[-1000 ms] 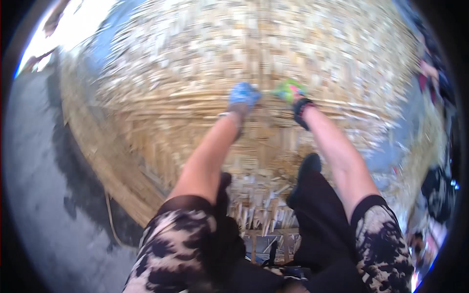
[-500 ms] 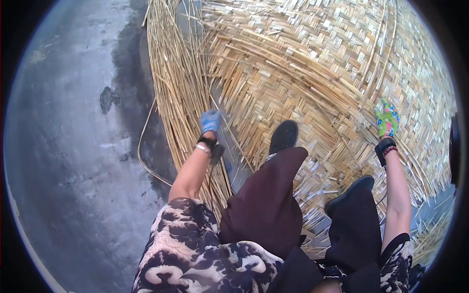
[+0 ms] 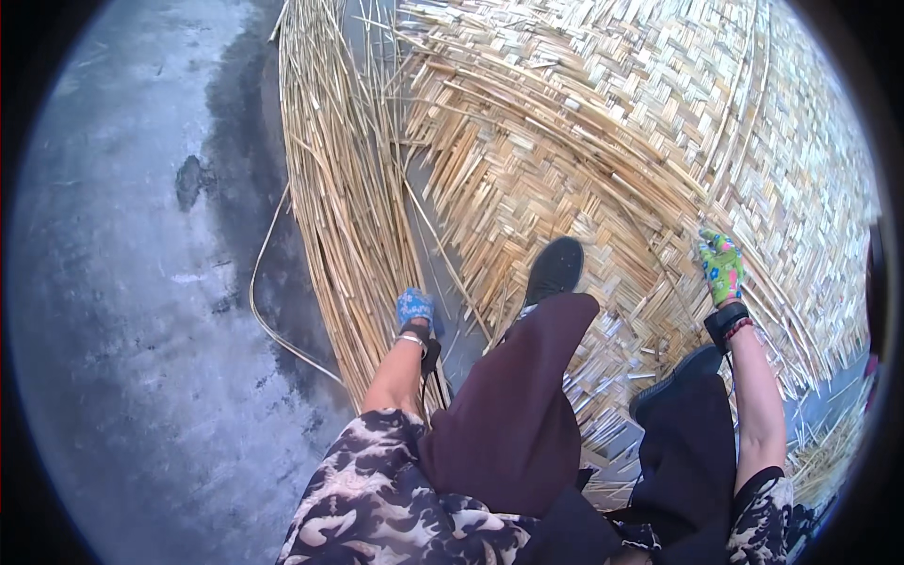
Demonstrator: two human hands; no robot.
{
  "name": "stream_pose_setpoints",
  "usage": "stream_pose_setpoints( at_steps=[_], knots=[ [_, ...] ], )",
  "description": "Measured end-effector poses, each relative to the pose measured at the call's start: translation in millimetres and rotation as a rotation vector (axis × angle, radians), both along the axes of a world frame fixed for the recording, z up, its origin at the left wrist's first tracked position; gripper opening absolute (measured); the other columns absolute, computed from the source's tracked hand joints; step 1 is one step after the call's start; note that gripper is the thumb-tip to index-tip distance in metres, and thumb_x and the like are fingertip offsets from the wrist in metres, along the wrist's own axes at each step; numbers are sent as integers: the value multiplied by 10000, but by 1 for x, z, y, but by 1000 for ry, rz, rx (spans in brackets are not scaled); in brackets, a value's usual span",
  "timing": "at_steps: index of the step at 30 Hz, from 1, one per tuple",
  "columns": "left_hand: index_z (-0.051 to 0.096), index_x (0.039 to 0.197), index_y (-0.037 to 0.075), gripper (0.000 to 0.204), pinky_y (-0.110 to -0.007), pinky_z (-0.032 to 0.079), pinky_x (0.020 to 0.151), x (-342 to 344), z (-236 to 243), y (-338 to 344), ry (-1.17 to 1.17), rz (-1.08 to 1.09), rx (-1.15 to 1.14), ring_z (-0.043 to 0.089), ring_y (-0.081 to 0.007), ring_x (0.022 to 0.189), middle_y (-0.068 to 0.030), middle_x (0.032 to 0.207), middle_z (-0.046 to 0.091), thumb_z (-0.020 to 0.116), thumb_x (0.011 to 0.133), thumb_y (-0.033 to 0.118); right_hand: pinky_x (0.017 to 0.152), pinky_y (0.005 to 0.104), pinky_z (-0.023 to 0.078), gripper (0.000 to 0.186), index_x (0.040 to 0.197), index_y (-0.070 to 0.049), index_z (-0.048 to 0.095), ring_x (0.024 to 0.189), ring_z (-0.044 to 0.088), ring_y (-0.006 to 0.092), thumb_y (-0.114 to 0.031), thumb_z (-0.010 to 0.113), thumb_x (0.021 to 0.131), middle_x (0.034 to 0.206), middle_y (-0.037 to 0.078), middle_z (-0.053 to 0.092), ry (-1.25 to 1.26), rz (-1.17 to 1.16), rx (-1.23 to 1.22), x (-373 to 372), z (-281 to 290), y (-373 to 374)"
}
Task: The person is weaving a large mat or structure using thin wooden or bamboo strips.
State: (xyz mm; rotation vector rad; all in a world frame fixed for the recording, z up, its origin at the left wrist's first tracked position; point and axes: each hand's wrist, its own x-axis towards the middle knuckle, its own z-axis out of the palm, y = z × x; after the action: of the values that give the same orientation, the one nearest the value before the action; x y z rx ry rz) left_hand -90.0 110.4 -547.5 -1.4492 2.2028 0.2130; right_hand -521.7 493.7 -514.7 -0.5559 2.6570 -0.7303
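My left hand point(image 3: 414, 307), in a blue patterned glove, is closed at the right edge of a long bundle of loose reeds point(image 3: 330, 188). Whatever its fingers hold is hidden. Over the woven reed mat point(image 3: 527, 188), my right hand point(image 3: 722, 268) wears a green floral glove with pink and blue spots. Its fingers are bent together beside a band of long reeds point(image 3: 650, 162) running across the mat; I cannot make out what is in them. Part of the mat's left edge is ragged, with reed ends sticking out.
Grey concrete floor point(image 3: 141, 282) with dark patches stretches to the left. One stray reed point(image 3: 259, 306) bows out from the bundle. My dark shoes point(image 3: 556, 268) stand at the mat, between my hands. More loose reeds point(image 3: 829, 461) lie at the lower right.
Both hands have come nearer to me; the left slid down along the bundle, and the right moved slightly left across the mat with its fingers more bent.
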Motion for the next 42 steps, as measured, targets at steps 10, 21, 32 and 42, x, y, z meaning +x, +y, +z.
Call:
stream_pose_setpoints(
  at_steps=[10,21,32,42],
  knots=[
    [575,811,42,133,-208,398,421,-216,131,-107,1336,575,492,476,-87,463,-14,605,531,543,783,168,741,290,440,279,997,-35,573,828,565,183,-148,572,742,911,116,603,-587,316,-573,62,41,-120],
    [510,814,11,190,-283,487,567,-445,289,-115,1681,527,1136,537,-175,583,-74,656,537,490,832,199,595,221,458,359,1117,-12,466,737,565,121,-218,520,828,838,58,564,-1581,333,-1054,114,146,-231],
    [537,906,-13,298,-261,442,559,-470,322,21,1322,61,1252,518,-144,602,-58,726,534,627,731,210,670,259,467,341,1002,-1,546,765,546,123,-239,607,765,852,73,572,-1022,324,-1012,47,184,-221],
    [526,904,15,149,-189,406,530,-477,482,-70,1965,-401,957,493,-101,613,-21,717,519,536,804,125,625,223,442,301,957,-19,529,785,557,148,-273,414,844,973,139,572,-1181,-79,-1937,-34,220,-183]
  ],
)
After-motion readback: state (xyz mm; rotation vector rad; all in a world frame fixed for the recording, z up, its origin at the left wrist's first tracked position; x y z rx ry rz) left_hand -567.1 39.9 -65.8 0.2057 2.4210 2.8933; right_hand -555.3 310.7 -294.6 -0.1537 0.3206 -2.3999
